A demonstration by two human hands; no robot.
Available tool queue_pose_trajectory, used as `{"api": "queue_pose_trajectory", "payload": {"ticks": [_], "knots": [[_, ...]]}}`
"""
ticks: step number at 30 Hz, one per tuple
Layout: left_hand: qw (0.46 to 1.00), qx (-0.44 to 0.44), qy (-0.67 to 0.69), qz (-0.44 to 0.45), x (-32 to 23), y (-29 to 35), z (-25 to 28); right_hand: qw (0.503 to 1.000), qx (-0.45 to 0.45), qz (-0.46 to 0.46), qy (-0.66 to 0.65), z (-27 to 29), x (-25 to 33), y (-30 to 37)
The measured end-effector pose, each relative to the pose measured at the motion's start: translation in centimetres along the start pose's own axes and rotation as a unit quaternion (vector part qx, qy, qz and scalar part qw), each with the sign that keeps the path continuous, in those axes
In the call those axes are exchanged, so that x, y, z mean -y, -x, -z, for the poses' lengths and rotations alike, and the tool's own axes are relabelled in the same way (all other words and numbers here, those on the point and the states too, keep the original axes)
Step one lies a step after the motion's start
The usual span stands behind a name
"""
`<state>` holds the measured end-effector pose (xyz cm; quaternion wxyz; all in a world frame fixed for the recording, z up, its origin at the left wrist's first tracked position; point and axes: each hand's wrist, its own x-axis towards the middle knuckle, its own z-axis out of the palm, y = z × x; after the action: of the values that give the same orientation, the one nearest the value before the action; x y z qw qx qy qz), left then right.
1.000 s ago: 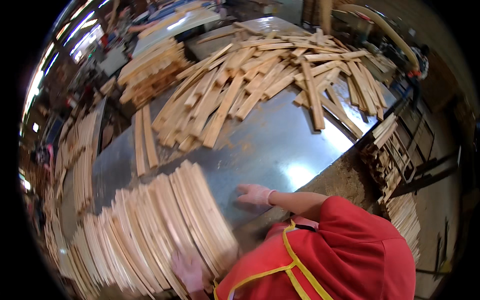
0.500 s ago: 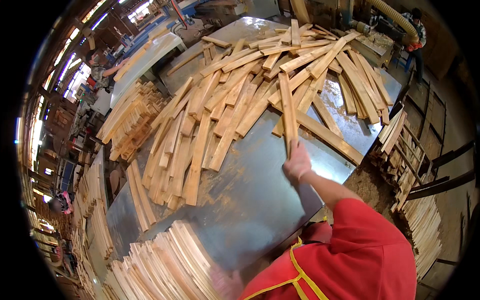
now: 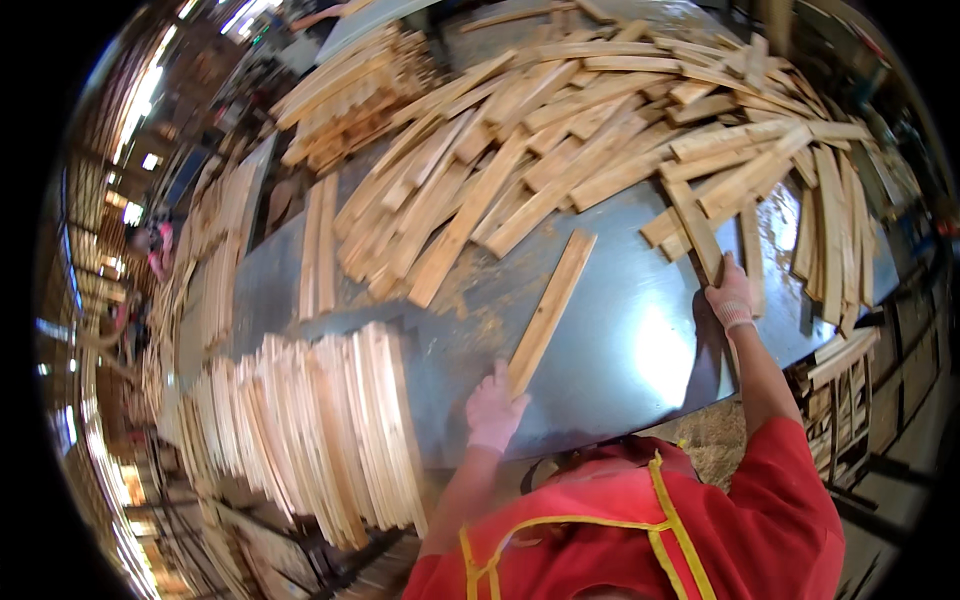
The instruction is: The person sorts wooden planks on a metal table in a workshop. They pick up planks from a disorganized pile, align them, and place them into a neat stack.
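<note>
My left hand (image 3: 495,410), in a pale glove, is closed at the near end of a wooden board (image 3: 552,312). That board slants away over the bare metal of the table (image 3: 450,370). Farther right, my gloved right hand (image 3: 731,296) grips the near end of another board (image 3: 692,226), whose far end reaches the edge of the loose pile. A large heap of planks (image 3: 570,130) fans out across the table's far side. Beside my left arm stands a row of pale boards (image 3: 330,430), packed side by side.
Two boards (image 3: 318,245) lie together at the table's left. Behind them is a stacked pile of lumber (image 3: 360,90). More boards (image 3: 215,260) line the far left. A rack with wood pieces (image 3: 840,390) stands by the right edge, and sawdust (image 3: 725,440) covers the floor near me.
My view has turned, shifting the pile right and up. My left hand has come from the pale row onto a board. My right hand now grips a board at the pile's right.
</note>
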<state>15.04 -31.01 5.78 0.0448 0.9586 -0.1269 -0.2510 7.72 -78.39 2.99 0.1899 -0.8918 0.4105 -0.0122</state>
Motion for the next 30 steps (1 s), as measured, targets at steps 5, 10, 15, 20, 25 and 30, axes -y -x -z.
{"api": "queue_pose_trajectory", "payload": {"ticks": [5,10,15,20,25,30], "knots": [[0.913,-0.040,0.407,-0.013,4.8,6.0,-3.6,0.858,0.111,0.027,-0.501,-10.0,3.4,7.5],[0.837,-0.030,0.537,0.104,10.0,12.1,-4.2,0.739,0.344,-0.045,-0.577,-13.5,19.5,18.6],[0.911,-0.111,0.365,0.156,16.8,16.9,-6.2,0.865,0.432,0.248,-0.058,-15.5,32.6,27.7],[0.962,-0.239,0.039,0.122,19.1,16.9,-4.5,0.785,0.507,0.355,0.008,-18.8,39.2,34.7],[0.961,-0.227,-0.014,0.157,21.2,14.8,-6.1,0.748,0.524,0.400,-0.073,-17.5,37.3,29.3],[0.964,-0.227,-0.013,0.137,20.0,14.7,-6.4,0.760,0.275,0.568,0.156,-7.8,26.6,11.5]]}}
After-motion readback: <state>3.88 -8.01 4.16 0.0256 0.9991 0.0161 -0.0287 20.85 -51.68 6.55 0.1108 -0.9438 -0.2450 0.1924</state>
